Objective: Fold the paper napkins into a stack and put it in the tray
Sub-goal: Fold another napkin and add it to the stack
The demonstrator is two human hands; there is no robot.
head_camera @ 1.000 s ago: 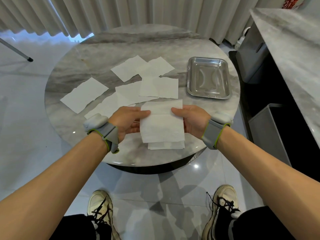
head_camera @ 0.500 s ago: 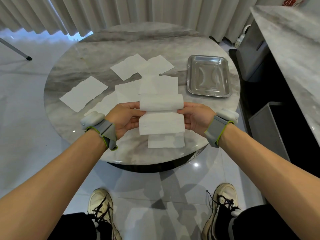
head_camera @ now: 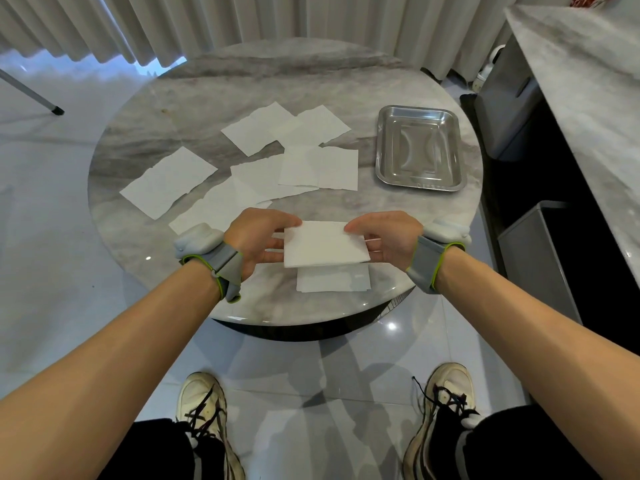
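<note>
I hold a white paper napkin (head_camera: pixel 323 244), folded in half, just above the near edge of the round marble table (head_camera: pixel 194 98). My left hand (head_camera: pixel 259 242) grips its left side and my right hand (head_camera: pixel 388 239) grips its right side. Directly under it lies a small stack of folded napkins (head_camera: pixel 332 281). Several unfolded napkins (head_camera: pixel 169 181) lie spread over the middle of the table. The steel tray (head_camera: pixel 384 147) sits at the table's right side with nothing in it.
A grey bin (head_camera: pixel 540 261) and a dark cabinet with a marble counter (head_camera: pixel 581 81) stand close to the table's right. Curtains hang behind the table. My shoes (head_camera: pixel 202 407) rest on the glossy tiled floor below the table edge.
The napkin's far half has been folded toward me over the near half, so it is now half as long. Both hands moved with it, fingers on the top edge.
</note>
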